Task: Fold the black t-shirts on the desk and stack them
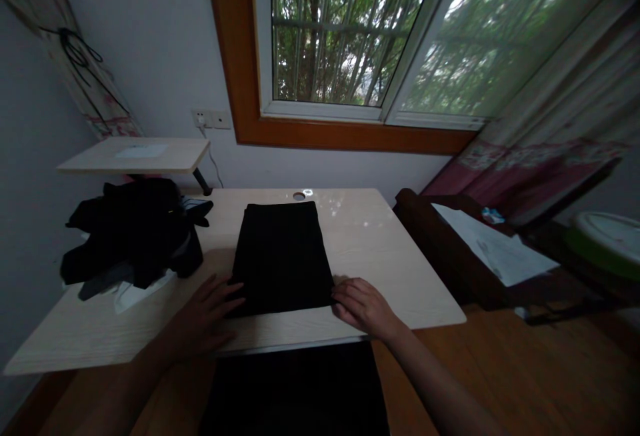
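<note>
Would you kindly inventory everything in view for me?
Folded cloth: 1, black, desk centre
Clothes pile: 1, mostly black, desk left
Desk: 1, pale, below window
Raised shelf: 1, pale, behind pile
Outlet plates: 2, white, wall
Window: 1, white-framed, ahead
Curtains: 2, pale and pink, both sides
Sheet: 1, white, right
Furniture: 1, dark brown, under sheet
Container: 1, green-and-white, far right
Floor: 1, brown, below
Left hand: 1, cloth's left edge
Right hand: 1, cloth's right edge

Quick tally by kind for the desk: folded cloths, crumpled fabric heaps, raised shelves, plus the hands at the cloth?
Folded black cloth: 1
Crumpled fabric heap: 1
Raised shelf: 1
Hands (left hand, right hand): 2
Total: 5
</note>
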Demonstrator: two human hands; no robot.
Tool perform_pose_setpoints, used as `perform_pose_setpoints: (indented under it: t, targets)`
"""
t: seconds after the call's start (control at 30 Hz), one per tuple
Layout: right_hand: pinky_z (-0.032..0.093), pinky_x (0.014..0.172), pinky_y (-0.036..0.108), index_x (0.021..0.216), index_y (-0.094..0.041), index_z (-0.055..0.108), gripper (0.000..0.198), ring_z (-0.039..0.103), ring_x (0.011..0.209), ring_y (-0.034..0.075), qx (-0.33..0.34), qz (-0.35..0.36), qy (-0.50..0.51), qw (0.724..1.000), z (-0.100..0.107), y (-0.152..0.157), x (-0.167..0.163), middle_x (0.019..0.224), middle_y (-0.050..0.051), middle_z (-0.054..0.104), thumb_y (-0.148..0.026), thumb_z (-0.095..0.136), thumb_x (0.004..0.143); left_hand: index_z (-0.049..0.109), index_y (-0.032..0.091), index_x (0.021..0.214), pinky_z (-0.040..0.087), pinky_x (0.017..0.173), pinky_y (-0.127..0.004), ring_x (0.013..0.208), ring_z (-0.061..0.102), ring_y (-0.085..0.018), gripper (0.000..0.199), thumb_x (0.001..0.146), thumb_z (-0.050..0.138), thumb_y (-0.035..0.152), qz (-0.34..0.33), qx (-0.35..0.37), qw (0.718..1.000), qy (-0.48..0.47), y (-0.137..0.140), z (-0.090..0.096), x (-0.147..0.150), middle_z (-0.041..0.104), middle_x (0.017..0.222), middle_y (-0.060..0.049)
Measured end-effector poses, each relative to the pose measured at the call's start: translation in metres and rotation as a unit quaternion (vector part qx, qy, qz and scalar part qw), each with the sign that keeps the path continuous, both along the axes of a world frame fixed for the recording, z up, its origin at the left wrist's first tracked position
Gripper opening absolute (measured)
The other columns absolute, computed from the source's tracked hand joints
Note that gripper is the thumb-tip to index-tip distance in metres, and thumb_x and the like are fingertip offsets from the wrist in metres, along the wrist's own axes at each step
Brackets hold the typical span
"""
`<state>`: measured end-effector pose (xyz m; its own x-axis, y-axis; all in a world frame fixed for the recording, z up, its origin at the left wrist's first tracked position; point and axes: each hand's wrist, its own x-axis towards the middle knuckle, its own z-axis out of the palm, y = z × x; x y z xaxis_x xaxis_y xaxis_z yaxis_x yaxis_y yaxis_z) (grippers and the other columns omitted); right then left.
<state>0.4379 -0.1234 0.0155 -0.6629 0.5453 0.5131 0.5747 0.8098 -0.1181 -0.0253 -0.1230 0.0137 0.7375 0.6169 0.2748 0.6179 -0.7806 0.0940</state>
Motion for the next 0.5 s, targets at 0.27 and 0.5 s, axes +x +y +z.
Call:
perform_pose_setpoints:
  t: [0.27, 0.5]
  targets:
    - [0.057, 0.096, 0.046, 0.122, -0.023, 0.061, 0.033, 0.067, 0.113, 0.025, -0.035, -0.025, 0.062, 0.997, 0.014, 0.002, -0.009, 0.118, 0.009, 0.072, -0.013, 0.062, 0.090, 0.050, 0.027, 0.147, 0.018, 0.126, -0.058, 0.147, 0.038, -0.026, 0.064, 0.086, 0.056, 0.007, 0.023, 0.044, 0.999, 0.014, 0.010, -0.001, 0.008, 0.053, 0.151, -0.007]
    - [0.054, 0.101, 0.048, 0.121, -0.025, 0.059, 0.034, 0.064, 0.121, 0.025, -0.074, -0.019, 0.114, 0.991, 0.021, -0.001, -0.013, 0.120, 0.008, 0.072, -0.010, 0.056, 0.091, 0.054, 0.028, 0.141, 0.030, 0.123, -0.054, 0.144, 0.044, -0.022, 0.052, 0.092, 0.051, 0.009, -0.004, -0.017, 0.999, -0.051, 0.013, -0.003, -0.005, 0.061, 0.144, -0.005]
